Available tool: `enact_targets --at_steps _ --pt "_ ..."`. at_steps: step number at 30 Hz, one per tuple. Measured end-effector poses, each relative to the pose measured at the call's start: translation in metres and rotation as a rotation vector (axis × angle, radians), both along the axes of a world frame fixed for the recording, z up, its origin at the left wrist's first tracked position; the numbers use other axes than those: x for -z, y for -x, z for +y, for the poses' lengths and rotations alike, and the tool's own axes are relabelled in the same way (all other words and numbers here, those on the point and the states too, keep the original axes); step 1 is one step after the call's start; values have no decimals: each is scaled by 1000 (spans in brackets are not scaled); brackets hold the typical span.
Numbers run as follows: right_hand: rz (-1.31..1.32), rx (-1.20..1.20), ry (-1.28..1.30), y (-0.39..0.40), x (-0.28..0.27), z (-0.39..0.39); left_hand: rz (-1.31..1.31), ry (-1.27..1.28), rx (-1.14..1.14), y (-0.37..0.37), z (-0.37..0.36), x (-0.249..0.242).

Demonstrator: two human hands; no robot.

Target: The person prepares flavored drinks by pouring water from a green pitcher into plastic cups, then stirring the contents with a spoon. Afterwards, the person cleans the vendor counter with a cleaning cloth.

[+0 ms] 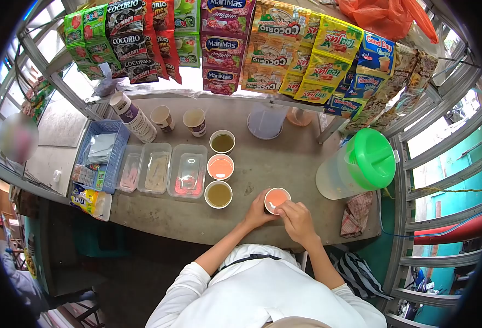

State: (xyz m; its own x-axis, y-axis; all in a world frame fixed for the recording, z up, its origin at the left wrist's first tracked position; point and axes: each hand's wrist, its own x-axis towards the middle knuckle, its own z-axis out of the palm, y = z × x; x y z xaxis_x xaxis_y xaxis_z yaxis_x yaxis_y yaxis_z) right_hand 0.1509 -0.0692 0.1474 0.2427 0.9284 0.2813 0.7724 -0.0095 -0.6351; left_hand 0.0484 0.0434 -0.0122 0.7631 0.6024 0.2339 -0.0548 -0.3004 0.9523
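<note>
My left hand [259, 210] is wrapped round the side of a paper cup of pink drink [277, 199] near the front of the table. My right hand [297, 220] is closed in a pinch over the cup's right rim. Whatever those fingers hold, if anything, is too small or hidden to make out. Left of my hands stand a paper cup of olive-green drink [218, 195], a second pink drink [220, 167] and another olive-green drink [222, 142], in a line going away from me.
Three clear plastic tubs [188, 158], a blue basket [105, 131] and stacked paper cups [132, 118] occupy the left. Two more cups [194, 122] stand behind. A green-lidded jug [355, 167] and checked cloth [356, 214] are at right. Drink sachets [273, 46] hang overhead.
</note>
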Motion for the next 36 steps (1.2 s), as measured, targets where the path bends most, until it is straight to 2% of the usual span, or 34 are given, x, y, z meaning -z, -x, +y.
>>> enact_targets --at_steps 6,15,21,24,36 --pt "-3 37 1 -7 19 3 15 13 6 0 0 -2" --pt "-11 129 -2 -17 13 2 17 -7 44 0 3 -4" --pt "275 88 -7 -8 11 -2 7 -31 32 -1 3 -2" --pt "256 8 76 -9 9 -6 5 -26 18 -1 2 -4" --pt "-8 92 90 -10 1 -6 1 12 44 0 4 -5"
